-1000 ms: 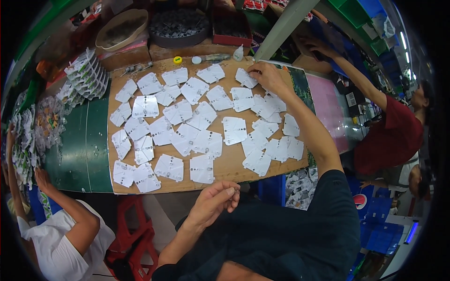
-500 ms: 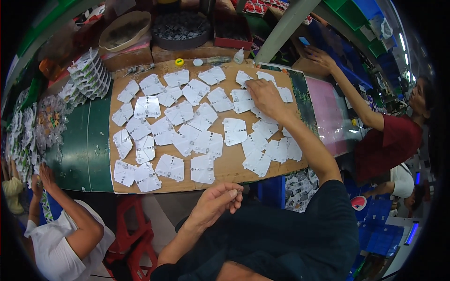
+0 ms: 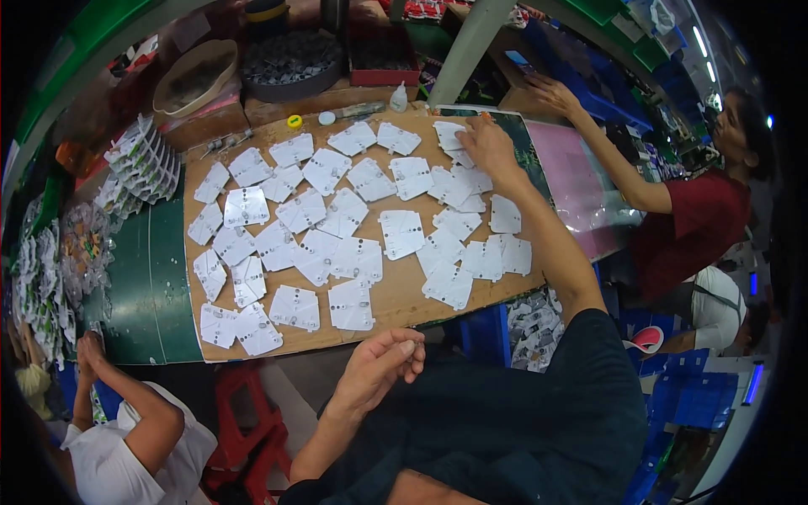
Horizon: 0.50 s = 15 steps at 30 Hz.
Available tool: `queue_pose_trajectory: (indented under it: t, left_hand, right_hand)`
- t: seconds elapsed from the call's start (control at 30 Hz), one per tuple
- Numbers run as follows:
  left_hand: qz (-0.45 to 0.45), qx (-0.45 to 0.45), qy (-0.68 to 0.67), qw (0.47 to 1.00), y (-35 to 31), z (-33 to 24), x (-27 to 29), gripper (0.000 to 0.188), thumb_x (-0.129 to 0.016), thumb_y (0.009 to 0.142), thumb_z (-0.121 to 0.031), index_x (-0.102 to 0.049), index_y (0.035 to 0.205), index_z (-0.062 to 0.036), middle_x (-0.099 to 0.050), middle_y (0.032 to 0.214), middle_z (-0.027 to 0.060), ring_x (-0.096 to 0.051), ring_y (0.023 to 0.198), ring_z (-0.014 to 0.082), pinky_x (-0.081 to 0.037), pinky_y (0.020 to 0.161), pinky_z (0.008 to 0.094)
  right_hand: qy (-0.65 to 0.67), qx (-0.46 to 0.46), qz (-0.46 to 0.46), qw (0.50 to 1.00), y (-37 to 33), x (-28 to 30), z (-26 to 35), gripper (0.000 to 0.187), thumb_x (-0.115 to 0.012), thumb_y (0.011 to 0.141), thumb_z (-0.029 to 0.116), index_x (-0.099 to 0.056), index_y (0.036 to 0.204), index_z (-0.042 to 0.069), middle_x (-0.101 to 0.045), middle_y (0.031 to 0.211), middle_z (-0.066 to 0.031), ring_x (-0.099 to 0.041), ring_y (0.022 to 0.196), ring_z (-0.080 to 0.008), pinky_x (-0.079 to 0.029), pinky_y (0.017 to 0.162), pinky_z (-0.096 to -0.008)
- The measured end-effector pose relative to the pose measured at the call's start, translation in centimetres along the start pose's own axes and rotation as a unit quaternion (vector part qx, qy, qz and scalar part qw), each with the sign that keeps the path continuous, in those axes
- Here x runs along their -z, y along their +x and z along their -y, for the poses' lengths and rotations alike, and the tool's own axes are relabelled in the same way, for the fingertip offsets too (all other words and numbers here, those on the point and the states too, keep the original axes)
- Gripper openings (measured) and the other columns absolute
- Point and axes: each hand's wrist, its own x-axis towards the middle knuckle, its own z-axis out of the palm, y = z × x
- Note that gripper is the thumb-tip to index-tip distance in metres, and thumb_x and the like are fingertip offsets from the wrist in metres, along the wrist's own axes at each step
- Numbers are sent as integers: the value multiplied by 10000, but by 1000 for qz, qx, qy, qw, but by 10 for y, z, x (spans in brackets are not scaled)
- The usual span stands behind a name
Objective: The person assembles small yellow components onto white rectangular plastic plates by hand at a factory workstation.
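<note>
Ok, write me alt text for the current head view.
A person's right hand is at the back-right of many white plates spread, some overlapping, on a cardboard sheet; the curled left hand is near the sheet's front edge. Behind sits a round dark tub of small grey parts, with co-workers on both sides.

red stool (image 3: 261, 439), pnk tbl sheet (image 3: 566, 181)
</note>
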Motion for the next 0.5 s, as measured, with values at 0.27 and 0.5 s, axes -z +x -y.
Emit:
queue_pose_trajectory:
  t: [0.27, 0.5]
  left_hand:
    - [-1, 21, 13, 1000, 5, 2, -7, 196, -549, 983, -120, -602, 1132, -5, -617, 945, 59, -593, 799, 121, -477, 660, 233]
    - [-5, 30, 11, 999, 7, 4, -9, 193, -553, 979, -112, -601, 1130, 0, -620, 948, 66, -593, 795, 125, -480, 661, 234]
  right_hand:
    - [140, -12, 47, 989, 17, -20, -11, 432, -722, 811, 262, -652, 1128, -23, -700, 948, -195, -677, 868, -317, -518, 791, -397]
    - [160, 17, 17, 987, 13, -28, -2, 411, -691, 837, 282, -644, 1111, -20, -696, 958, -198, -671, 888, -346, -520, 779, -429]
